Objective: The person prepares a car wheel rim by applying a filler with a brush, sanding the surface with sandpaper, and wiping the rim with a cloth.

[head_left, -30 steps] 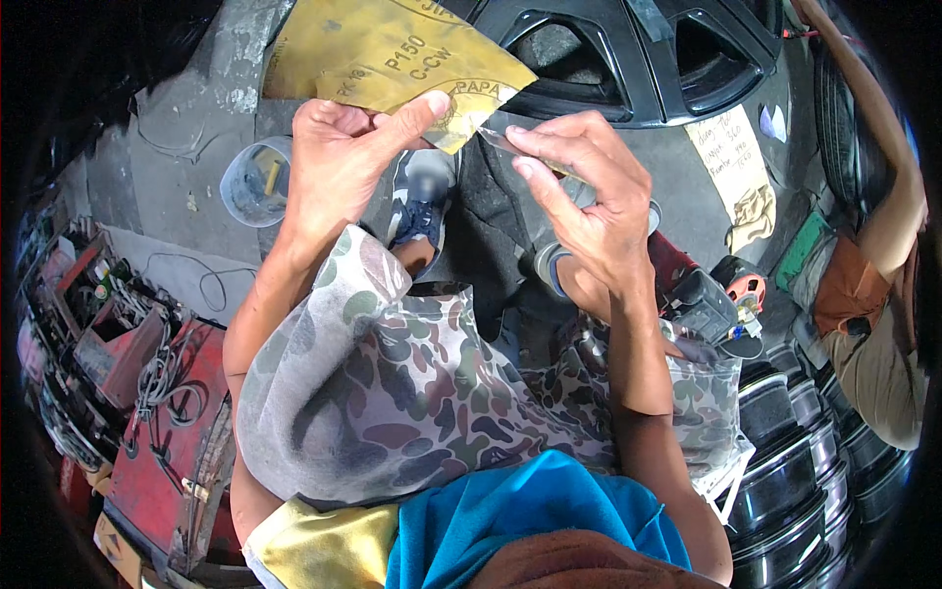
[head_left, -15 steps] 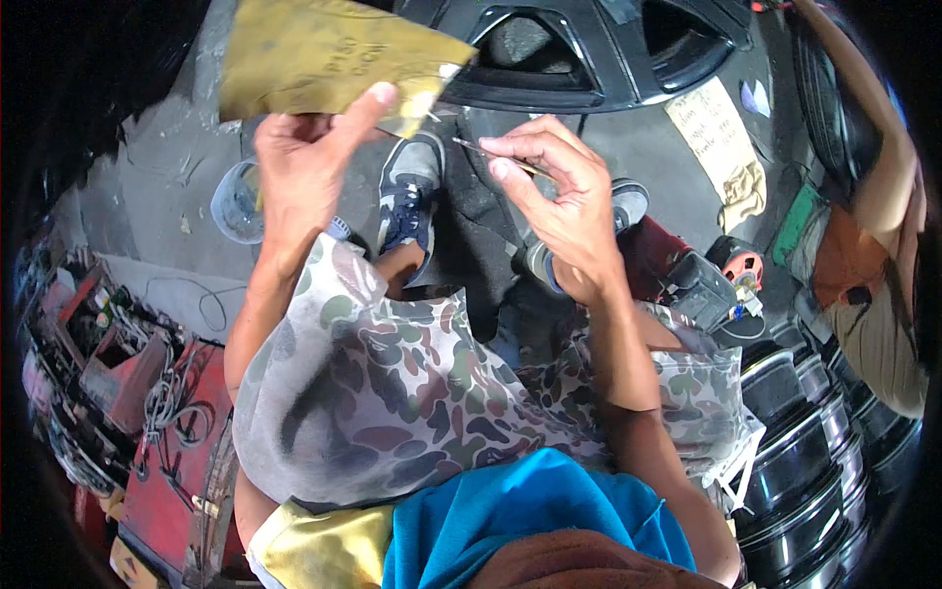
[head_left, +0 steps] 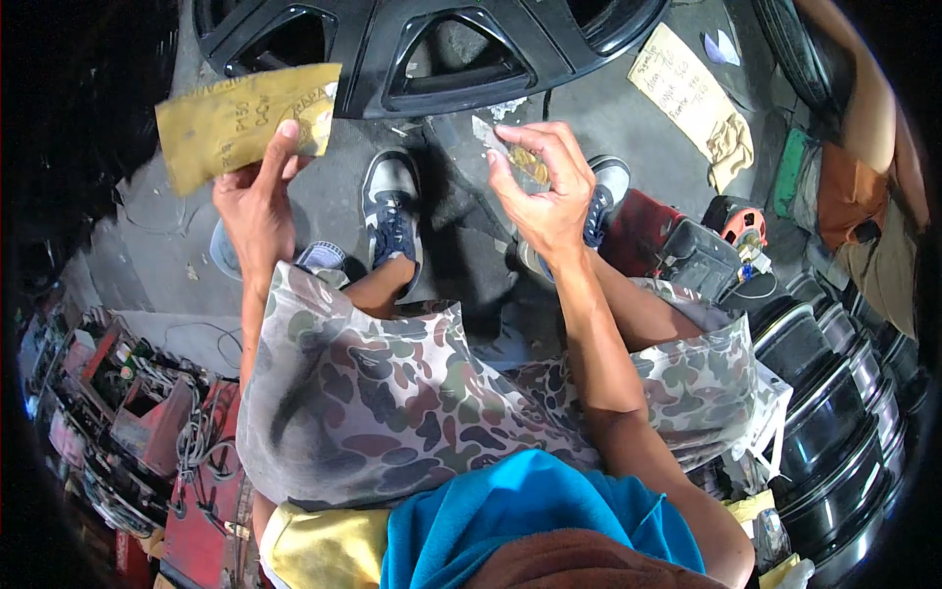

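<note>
My left hand [head_left: 257, 201] pinches a yellow-brown sheet of sandpaper [head_left: 211, 133] by its lower edge, thumb on top, with dark print facing up. The sheet is raised off the floor, left of my shoes. In my right hand [head_left: 551, 201], a small piece of sandpaper [head_left: 528, 163], yellowish with a pale pointed tip, is held between thumb and fingers. My hands are apart. Beyond them lies a black spoked wheel rim [head_left: 368, 64], touched by neither hand.
A handwritten paper [head_left: 682, 88] lies on the floor at right. A red and black box [head_left: 643, 231] stands by my right shoe, a tub [head_left: 225, 247] by my left. Wheels [head_left: 819, 461] are stacked at lower right; another person's arm [head_left: 859, 108] shows far right.
The sandpaper sheet has moved left and slightly down with my left hand, away from my right hand. The small piece has turned from edge-on to show its face. More of the wheel rim shows.
</note>
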A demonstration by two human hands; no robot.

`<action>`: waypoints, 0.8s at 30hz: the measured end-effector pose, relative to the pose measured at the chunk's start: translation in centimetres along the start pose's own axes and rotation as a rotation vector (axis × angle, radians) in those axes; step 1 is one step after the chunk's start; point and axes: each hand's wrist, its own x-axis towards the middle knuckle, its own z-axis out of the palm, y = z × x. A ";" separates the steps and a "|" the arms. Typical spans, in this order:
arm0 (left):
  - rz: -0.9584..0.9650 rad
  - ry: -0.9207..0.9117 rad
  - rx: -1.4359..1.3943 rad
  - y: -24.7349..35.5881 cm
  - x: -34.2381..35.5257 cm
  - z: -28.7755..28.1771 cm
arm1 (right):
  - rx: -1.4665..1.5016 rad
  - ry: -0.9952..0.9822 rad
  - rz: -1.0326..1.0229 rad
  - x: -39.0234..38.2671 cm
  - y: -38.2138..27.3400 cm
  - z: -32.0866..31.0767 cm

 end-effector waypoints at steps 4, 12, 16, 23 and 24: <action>-0.001 0.007 0.029 -1.3 -0.6 -0.6 | -0.014 -0.016 0.007 0.5 -0.5 -0.1; 0.022 0.018 -0.024 -1.9 -0.6 -1.0 | -0.032 -0.012 -0.060 1.4 -0.5 0.3; -0.008 0.030 -0.040 -1.7 -0.7 -0.7 | -0.009 -0.016 -0.007 1.3 -0.7 0.5; -0.023 0.021 -0.011 -1.8 -0.6 -1.2 | -0.042 -0.048 -0.010 0.8 -0.7 0.4; -0.027 0.014 -0.008 -1.8 -0.6 -1.2 | -0.045 -0.053 -0.004 0.8 -0.8 0.3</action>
